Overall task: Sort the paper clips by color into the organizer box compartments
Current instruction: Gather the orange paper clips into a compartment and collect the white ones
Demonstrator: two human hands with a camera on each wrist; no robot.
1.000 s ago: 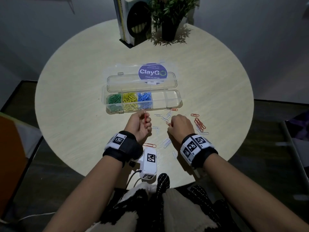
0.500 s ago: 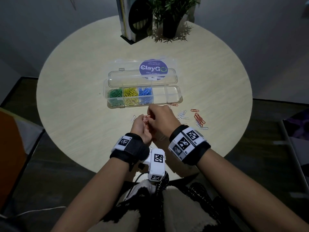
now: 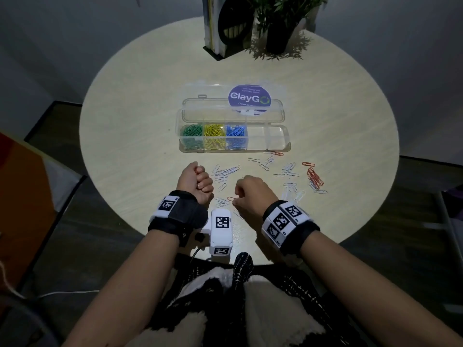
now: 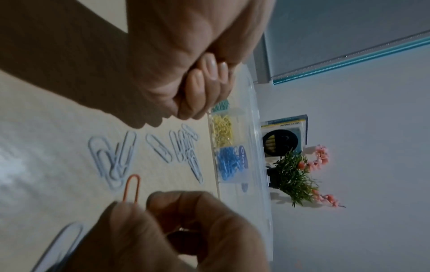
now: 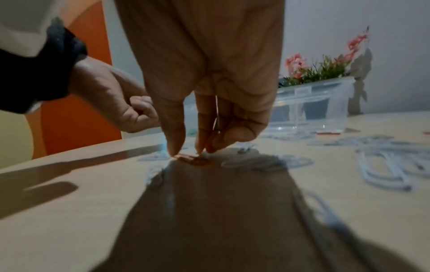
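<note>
The clear organizer box lies open mid-table, with green, yellow and blue clips in its three left compartments; the right ones look empty. My right hand is down on the table, thumb and forefinger pinching one red clip, seen also in the left wrist view and the right wrist view. My left hand is a closed fist to its left; the red clips it took earlier are hidden inside. More red clips lie at the right and white clips between the hands and the box.
The box lid with a purple sticker lies flat behind the box. A potted plant and a boxed item stand at the table's far edge. A white tagged device hangs at my left wrist, over the near edge.
My right hand left the left hand and came back toward me onto a red clip near the table edge. The left hand closed into a fist and drifted left.
</note>
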